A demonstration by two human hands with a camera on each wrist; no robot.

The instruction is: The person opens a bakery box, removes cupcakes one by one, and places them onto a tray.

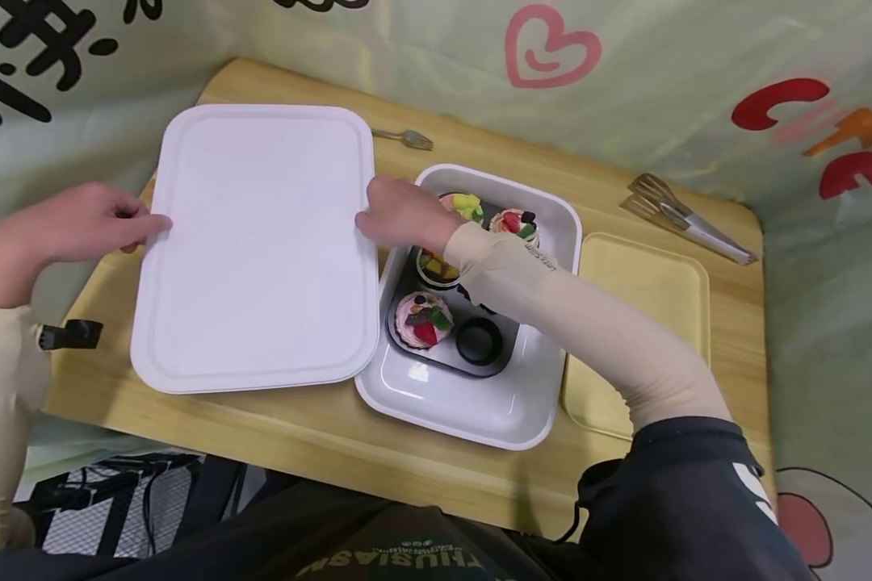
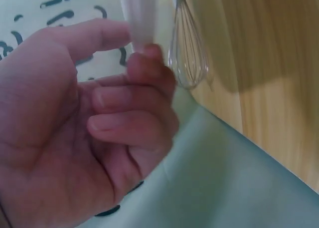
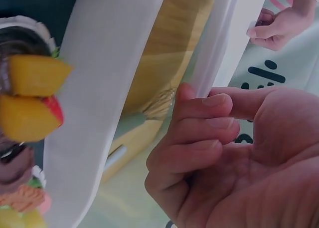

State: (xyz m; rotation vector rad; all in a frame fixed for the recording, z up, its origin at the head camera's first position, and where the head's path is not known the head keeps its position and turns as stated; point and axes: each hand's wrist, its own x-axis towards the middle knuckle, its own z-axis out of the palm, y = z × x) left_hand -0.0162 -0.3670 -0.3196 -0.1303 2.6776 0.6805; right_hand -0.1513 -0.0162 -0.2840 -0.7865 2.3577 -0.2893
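A white rectangular lid [image 1: 262,242] with a grooved rim is held flat above the left part of the table. My left hand [image 1: 90,222] pinches its left edge between thumb and fingers. On the opposite edge, my right hand [image 1: 407,211] grips the rim, as the right wrist view also shows. Beside the lid, partly under my right forearm, stands a deep white container [image 1: 472,432]. Inside it lies a dark muffin pan [image 1: 446,359] with several fruit-topped cupcakes [image 1: 423,320] and an empty cup [image 1: 479,341]. My right arm hides part of the pan.
Beneath the lid, a wire whisk [image 2: 187,48] lies on the table, hidden from the head view. A fork [image 1: 410,140] pokes out behind the lid. To the right are a yellow tray [image 1: 647,282] and metal tongs [image 1: 690,222]. A printed curtain [image 1: 421,56] surrounds the table.
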